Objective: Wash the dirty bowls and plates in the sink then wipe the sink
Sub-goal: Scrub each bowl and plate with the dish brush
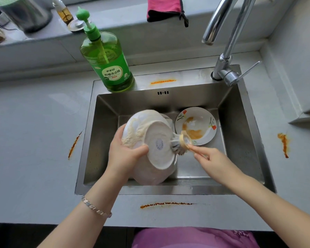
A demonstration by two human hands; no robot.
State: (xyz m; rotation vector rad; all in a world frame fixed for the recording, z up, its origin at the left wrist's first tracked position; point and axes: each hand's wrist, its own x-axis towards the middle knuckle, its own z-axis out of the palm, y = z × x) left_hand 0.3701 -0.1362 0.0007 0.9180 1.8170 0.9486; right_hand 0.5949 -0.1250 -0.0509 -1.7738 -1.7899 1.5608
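Observation:
Over the steel sink (pixel 104 133), my left hand (pixel 123 154) grips a white bowl (pixel 147 133) turned bottom-up, its outside coated in yellowish foam. A second white bowl (pixel 150 174) lies under it on the sink floor. My right hand (pixel 211 160) pinches the handle of a dish brush (pixel 181 142), whose bristles touch the held bowl's foot ring. A flower-patterned plate (pixel 200 122) with orange sauce leans in the sink's back right corner.
A green dish-soap pump bottle (pixel 107 65) stands on the sink's back left rim. The chrome tap (pixel 224 51) rises at the back right, no water running. A pink cloth (pixel 165 8) lies on the sill. Orange stains (pixel 166 204) streak the grey counter around the sink.

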